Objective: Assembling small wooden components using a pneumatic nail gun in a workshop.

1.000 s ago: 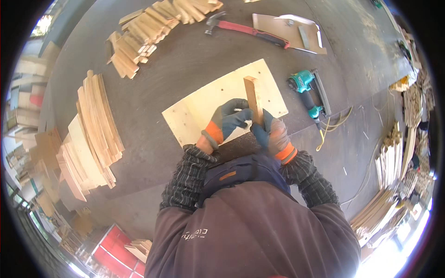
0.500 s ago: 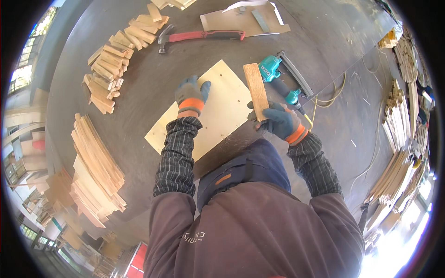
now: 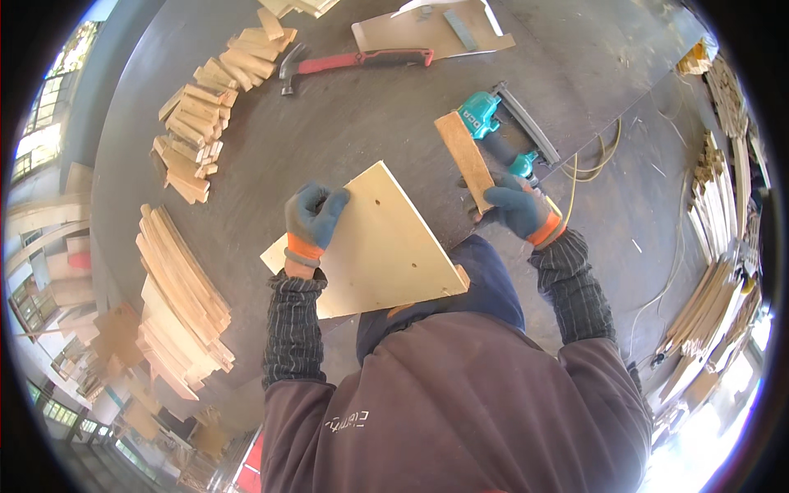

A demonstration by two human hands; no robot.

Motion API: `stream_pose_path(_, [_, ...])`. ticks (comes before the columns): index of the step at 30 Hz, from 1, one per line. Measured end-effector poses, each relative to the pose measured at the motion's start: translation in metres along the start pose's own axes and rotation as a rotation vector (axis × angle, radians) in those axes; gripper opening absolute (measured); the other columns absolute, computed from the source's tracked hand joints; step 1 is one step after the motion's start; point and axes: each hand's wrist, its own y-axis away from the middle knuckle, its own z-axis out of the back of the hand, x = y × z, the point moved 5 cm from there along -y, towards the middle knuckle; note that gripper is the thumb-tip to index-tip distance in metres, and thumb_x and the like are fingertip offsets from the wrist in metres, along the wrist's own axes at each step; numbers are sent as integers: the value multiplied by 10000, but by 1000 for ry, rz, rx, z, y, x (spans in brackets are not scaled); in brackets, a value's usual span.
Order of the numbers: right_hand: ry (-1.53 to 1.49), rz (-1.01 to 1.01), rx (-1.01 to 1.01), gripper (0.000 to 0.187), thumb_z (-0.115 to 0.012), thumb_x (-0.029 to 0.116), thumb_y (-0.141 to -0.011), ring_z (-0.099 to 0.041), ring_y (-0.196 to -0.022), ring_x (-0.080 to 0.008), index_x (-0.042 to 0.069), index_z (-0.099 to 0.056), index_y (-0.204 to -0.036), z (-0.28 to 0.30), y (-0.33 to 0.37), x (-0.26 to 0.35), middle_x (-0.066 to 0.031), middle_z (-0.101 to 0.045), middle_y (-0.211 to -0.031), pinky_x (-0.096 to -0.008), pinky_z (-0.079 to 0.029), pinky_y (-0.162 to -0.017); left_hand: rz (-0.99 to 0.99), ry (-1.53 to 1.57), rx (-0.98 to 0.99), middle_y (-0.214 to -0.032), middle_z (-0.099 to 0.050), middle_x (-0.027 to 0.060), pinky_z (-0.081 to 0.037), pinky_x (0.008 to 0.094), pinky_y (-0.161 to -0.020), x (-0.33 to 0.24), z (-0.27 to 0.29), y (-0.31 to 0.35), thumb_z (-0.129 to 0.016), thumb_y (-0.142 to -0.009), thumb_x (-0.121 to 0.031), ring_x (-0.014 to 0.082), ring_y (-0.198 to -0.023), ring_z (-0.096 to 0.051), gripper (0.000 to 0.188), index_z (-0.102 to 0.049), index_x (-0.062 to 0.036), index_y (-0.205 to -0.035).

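My left hand (image 3: 313, 215), in a grey-blue glove with an orange cuff, is closed on the upper left edge of a pale wooden board (image 3: 382, 255). The board is tilted, with a few dark knots or holes in its face, and its near edge reaches my body. A small piece of wood (image 3: 462, 283) shows at its lower right corner. Away to the right, my right hand (image 3: 518, 209) grips a short wooden block (image 3: 464, 156) near its lower end. Just beyond that block lies a teal nail gun (image 3: 497, 131).
A red-handled hammer (image 3: 362, 59) and a cardboard piece (image 3: 411, 34) lie at the far side. Short wood blocks (image 3: 197, 115) sit in piles at the far left, longer strips (image 3: 185, 287) at the left. A yellowish hose (image 3: 604, 164) runs from the nail gun. More strips (image 3: 707, 304) are stacked at right.
The board has turned and come nearer to my body, with my left hand moving along at its edge. My right hand has shifted slightly right with the wooden block, which leans more.
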Motion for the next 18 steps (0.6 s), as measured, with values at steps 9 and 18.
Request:
stream_pose_path(9, [1345, 466, -130, 359, -725, 120, -886, -669, -888, -172, 32, -692, -1232, -56, 15, 61, -91, -698, -999, -340, -559, -803, 5, 118, 29, -679, -528, 8, -372, 306, -537, -24, 46, 28, -782, -916, -173, 90, -608, -465, 280, -656, 9, -745])
stream_pose_path(18, [1156, 163, -64, 376, -743, 236, -934, -638, -806, -102, 23, -686, -1238, -115, 3, 61, -52, -703, -948, -288, -533, -694, 48, 201, 146, -772, -616, 26, -448, 297, -603, -18, 54, 27, -771, -924, -181, 113, -681, -570, 219, -729, 10, -824])
